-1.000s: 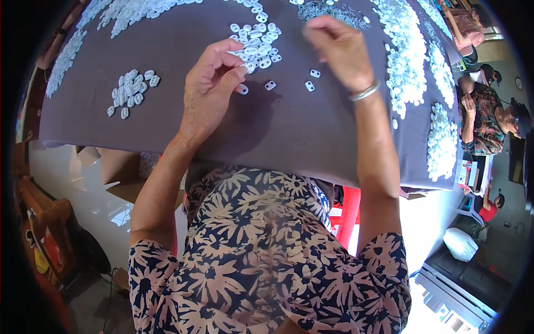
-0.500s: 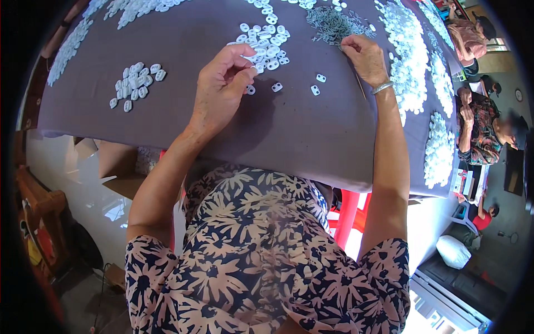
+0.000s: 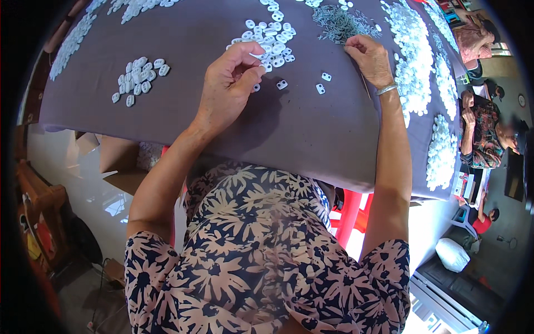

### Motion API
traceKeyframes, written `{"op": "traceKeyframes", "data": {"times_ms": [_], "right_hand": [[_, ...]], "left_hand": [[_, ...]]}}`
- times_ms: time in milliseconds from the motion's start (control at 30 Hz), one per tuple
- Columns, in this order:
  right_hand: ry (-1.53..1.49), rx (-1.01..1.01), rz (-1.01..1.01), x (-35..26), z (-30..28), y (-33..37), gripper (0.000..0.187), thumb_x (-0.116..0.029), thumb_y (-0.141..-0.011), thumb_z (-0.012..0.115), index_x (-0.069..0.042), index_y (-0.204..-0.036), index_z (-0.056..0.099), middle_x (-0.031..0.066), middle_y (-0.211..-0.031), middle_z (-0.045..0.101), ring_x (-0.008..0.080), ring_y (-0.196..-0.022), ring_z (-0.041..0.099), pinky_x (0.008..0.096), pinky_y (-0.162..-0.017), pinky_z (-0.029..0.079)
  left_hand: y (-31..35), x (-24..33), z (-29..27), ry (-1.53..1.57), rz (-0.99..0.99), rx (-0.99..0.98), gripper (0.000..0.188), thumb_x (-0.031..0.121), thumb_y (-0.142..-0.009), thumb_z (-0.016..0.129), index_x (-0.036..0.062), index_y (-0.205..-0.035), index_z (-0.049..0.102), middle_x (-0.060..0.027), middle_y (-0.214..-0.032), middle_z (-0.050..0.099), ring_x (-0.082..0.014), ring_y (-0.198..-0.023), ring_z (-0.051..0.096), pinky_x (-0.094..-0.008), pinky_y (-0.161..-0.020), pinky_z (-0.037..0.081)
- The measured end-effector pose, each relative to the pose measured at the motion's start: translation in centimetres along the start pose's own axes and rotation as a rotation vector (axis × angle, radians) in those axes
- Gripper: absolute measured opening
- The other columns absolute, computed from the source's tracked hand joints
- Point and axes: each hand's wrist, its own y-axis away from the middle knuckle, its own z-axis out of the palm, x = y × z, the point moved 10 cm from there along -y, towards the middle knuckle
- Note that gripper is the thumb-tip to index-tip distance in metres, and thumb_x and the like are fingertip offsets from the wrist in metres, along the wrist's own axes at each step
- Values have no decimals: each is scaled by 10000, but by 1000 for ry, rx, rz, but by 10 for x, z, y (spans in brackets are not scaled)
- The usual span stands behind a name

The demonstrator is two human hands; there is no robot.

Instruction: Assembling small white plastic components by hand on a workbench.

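My left hand [image 3: 231,78] is pinched, with a small white oval plastic piece [image 3: 263,67] at its thumb and fingertips, mostly covered by them. Just beyond it lies a heap of similar two-holed white pieces [image 3: 272,42]. My right hand [image 3: 370,62], a bracelet on its wrist, has thumb and forefinger pressed together at the near edge of a pile of thin grey-green pins [image 3: 340,23]. Whatever those fingertips hold is too small to see. Between the hands, loose two-holed pieces [image 3: 320,89] lie on the purple-grey tablecloth [image 3: 311,133].
To the left sits a small group of white oval pieces [image 3: 137,77]. Large heaps of white pieces [image 3: 414,72] spread along the right. A thin stick [image 3: 365,83] lies beside my right wrist. Other people [image 3: 484,128] are at the far right; a red chair [image 3: 350,214] shows below the table edge.
The whole view has shifted slightly. Both hands keep nearly the same places over the table, the left still pinching the white piece and the right still at the pins.
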Motion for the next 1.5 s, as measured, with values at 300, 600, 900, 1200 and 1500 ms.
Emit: {"op": "traceKeyframes", "data": {"times_ms": [300,600,900,1200,1500], "right_hand": [[180,-86,-72,-12,9,-3,113,-107,-813,645,-6,-859,627,88,-746,632,169,-670,611,299,-642,491],[-501,-205,-3,-96,34,16,54,-100,-905,574,-52,-906,599,-61,-693,498,27,-561,403,179,-514,348],[-931,-355,180,-122,84,35,114,-143,-905,614,-45,-949,652,-27,-789,584,37,-671,491,190,-554,407],[-873,-356,167,-122,87,38,120,-149,-894,634,-48,-950,665,-29,-783,588,39,-670,496,191,-555,412],[-784,-383,175,-122,87,39,135,-170,-896,634,-51,-948,673,-39,-758,579,31,-656,497,179,-565,414]], "left_hand": [[2,0,0,15,-28,0,226,-33,-851,573,33,-1066,564,8,-809,547,-47,-690,500,-195,-590,427],[2,-5,7,23,-4,-24,249,-19,-833,588,40,-1073,559,-15,-804,581,-63,-696,517,-205,-625,438],[2,-9,12,11,-36,-53,273,6,-838,598,47,-1102,540,-32,-803,602,-63,-669,537,-218,-610,459],[6,-14,17,-41,-21,-96,308,-17,-860,581,57,-1154,528,-5,-851,599,-54,-757,558,-196,-672,467],[5,-7,15,-80,54,-50,279,1,-835,584,46,-1104,524,-43,-757,615,-84,-663,564,-243,-624,483]]}}
